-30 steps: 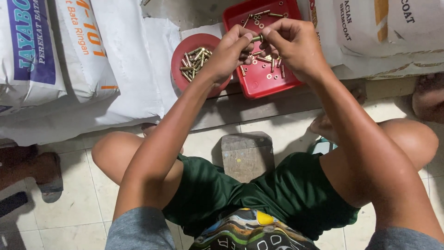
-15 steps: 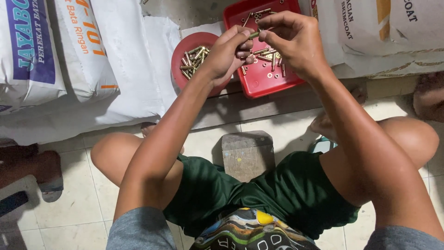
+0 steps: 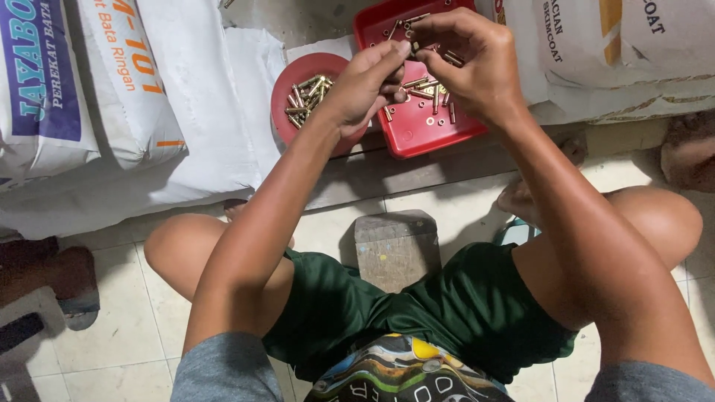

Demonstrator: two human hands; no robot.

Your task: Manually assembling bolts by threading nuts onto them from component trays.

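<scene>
left hand point(image 3: 369, 82): fingertips pressed together in a pinch on a small brass-coloured part, held above the red square tray point(image 3: 417, 130)
right hand point(image 3: 465, 63): fingers curled, thumb and forefinger pinching the other end of the same small piece point(image 3: 408, 48); which bit each hand grips is too small to tell
small piece: between the two sets of fingertips, over the far half of the tray, not resting on anything
loose bolts point(image 3: 428, 85): scattered in the square tray with a few washers; a denser heap point(image 3: 307, 95) lies in the round red dish point(image 3: 287, 119) just to the left
doing it well: I judge the parts should stay over the tray, so a dropped one lands inside its rim
edges: both containers sit on white sacks point(image 3: 194, 89), near the sacks' front edge
room: the forearms have free space above the knees; a grey block point(image 3: 395, 246) stands on the tiled floor between the legs
</scene>
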